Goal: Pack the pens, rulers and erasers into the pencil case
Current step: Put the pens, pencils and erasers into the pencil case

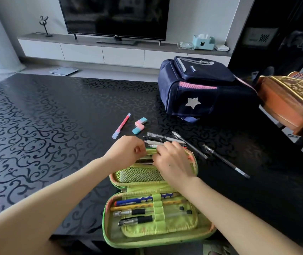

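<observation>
Pencil case (pixel 158 225): lies unzipped on the worktop (pixel 36 126).
Left grip (pixel 128 150): pinching the case's far rim.
Right grip (pixel 172 162): fingers curled inside the far half; contents hidden.
Loose pens (pixel 165 139): just beyond the case.
Erasers (pixel 139 125): further beyond the case.

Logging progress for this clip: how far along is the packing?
Roughly midway. Done: several pens sit under the elastic loops in the near half of the pencil case. In hand: left hand and right hand work at the far compartment's edge. Left: pink pen, two pink-blue erasers and loose black pens on the table.
</observation>
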{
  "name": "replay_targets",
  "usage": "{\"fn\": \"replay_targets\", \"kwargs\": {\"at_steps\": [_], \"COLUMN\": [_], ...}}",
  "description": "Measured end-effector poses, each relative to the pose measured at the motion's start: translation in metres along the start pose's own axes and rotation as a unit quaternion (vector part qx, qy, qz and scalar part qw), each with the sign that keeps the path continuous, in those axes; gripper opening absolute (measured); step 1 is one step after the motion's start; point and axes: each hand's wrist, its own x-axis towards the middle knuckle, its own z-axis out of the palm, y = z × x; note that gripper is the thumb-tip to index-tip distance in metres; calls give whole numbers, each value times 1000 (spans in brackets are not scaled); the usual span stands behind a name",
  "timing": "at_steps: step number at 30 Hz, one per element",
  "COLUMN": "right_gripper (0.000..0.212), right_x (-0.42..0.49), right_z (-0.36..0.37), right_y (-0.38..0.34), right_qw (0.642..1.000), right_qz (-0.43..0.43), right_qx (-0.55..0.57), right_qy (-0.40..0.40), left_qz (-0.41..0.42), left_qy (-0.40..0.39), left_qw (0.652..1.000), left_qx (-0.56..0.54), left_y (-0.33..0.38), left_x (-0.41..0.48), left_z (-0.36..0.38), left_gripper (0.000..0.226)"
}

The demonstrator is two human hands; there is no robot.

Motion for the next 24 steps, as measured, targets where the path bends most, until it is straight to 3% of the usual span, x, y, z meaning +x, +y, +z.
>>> {"fn": "replay_targets", "kwargs": {"at_steps": [7, 12, 17, 20, 24], "right_gripper": [12, 31, 35, 29, 30], "right_x": [-28, -52, -41, -40, -46], "right_z": [-4, -5, -4, -4, -10], "right_y": [45, 69, 65, 66, 69], "right_qw": [978, 932, 910, 894, 881], "right_qz": [162, 303, 317, 337, 355], "right_qx": [132, 199, 243, 283, 312], "right_qy": [18, -18, -108, -85, -30], "left_qz": [27, 79, 55, 51, 28], "left_qy": [-19, -12, -66, -64, -27], "left_qw": [997, 994, 988, 976, 982], "left_qx": [76, 69, 126, 200, 185], "left_y": [7, 39, 66, 79, 95], "left_x": [-4, 4, 10, 11, 8], "left_z": [16, 27, 48, 53, 54], "left_gripper": [28, 17, 22, 23, 33]}}
